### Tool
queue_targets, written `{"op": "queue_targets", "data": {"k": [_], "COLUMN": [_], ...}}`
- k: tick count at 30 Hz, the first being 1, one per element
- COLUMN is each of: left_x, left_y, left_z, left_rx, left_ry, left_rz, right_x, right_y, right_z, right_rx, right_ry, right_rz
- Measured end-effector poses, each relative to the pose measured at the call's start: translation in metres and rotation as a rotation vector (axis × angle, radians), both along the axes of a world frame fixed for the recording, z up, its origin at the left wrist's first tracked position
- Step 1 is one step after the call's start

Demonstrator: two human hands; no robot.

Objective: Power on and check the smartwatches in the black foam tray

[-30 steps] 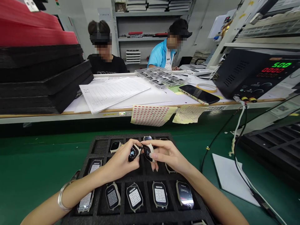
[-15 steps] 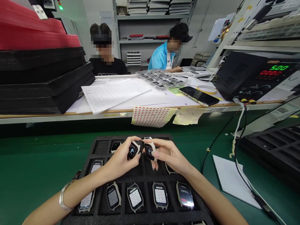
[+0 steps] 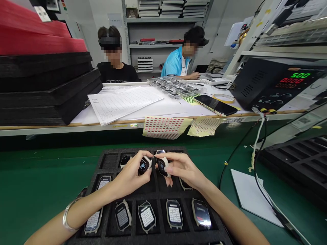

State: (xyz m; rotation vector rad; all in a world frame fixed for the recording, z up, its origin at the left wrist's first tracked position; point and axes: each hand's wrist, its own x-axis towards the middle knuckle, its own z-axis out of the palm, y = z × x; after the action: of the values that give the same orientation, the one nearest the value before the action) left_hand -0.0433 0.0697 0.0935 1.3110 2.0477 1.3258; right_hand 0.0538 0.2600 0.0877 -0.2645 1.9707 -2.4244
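Note:
My left hand [image 3: 135, 172] pinches a smartwatch [image 3: 144, 165] with a pale case and a lit dark screen. Just to its right, my right hand [image 3: 180, 168] grips a second smartwatch [image 3: 161, 166], its thumb on the edge of the screen. Both watches are tilted and held above a black foam tray [image 3: 138, 238]. Strapless watches lie in the tray's pockets; the front row includes a watch with a white grid on its screen [image 3: 147, 215] and one with a mostly dark, shiny screen [image 3: 201, 212]. My hands partly hide the back rows.
Stacked black and red foam trays [image 3: 46, 88] rise at the left. On the shelf ahead are paper sheets [image 3: 122, 102], a clear plastic tray [image 3: 176, 86], a phone [image 3: 216, 104] and a power supply [image 3: 278, 83]. Cables [image 3: 263, 143] hang at the right. Two people sit beyond.
The view has shifted very slightly. Both hands keep hold of their smartwatches in nearly the same pose, and the watches in the tray stay put.

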Motion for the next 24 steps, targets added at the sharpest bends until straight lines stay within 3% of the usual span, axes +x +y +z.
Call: {"op": "queue_targets", "data": {"k": [21,24], "left_x": [-0.0023,-0.0041], "left_y": [0.0,0.0019], "left_z": [-0.001,-0.0035], "left_rx": [0.045,0.069], "left_ry": [-0.026,-0.118], "left_rz": [0.057,0.068], "right_x": [-0.0015,-0.0011], "right_y": [0.001,-0.0002], "right_z": [-0.0006,0.0004], "right_rx": [0.011,-0.017], "right_ry": [-0.017,-0.023], "right_rz": [0.009,0.014]}}
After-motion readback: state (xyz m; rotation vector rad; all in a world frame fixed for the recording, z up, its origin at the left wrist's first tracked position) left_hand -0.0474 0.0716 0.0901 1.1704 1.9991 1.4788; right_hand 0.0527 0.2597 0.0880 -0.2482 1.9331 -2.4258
